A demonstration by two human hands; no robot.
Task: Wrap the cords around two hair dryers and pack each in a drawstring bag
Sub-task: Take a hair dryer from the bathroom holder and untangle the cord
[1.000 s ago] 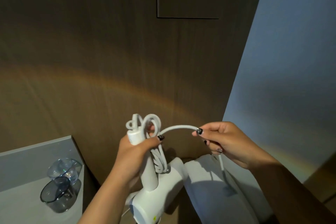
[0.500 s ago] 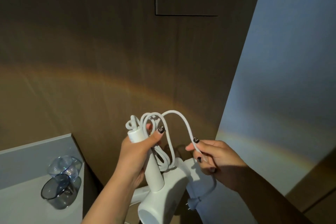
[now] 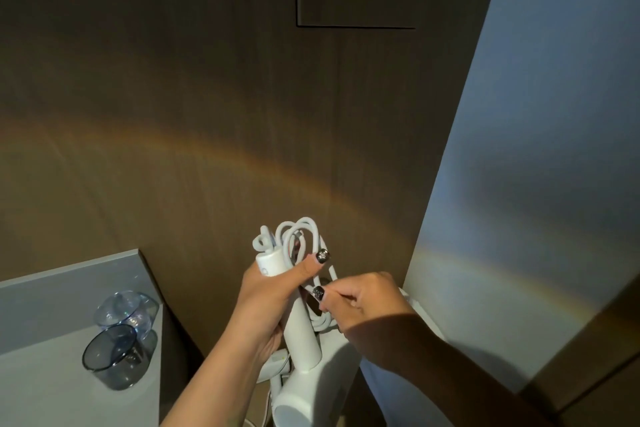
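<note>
Head view, white hair dryer (image 3: pixel 304 340) held handle-up at lower centre, cord (image 3: pixel 298 243) looped over handle top, left hand (image 3: pixel 266 298) wrapped round handle, thumb pinning loops, right hand (image 3: pixel 363 302) pinching cord beside handle, two tumblers (image 3: pixel 117 336) on grey counter (image 3: pixel 52 288) at left.

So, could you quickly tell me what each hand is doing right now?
Left hand: closed around the hair dryer handle, thumb pinning the cord loops.
Right hand: closed, pinching the cord beside the handle.
</note>
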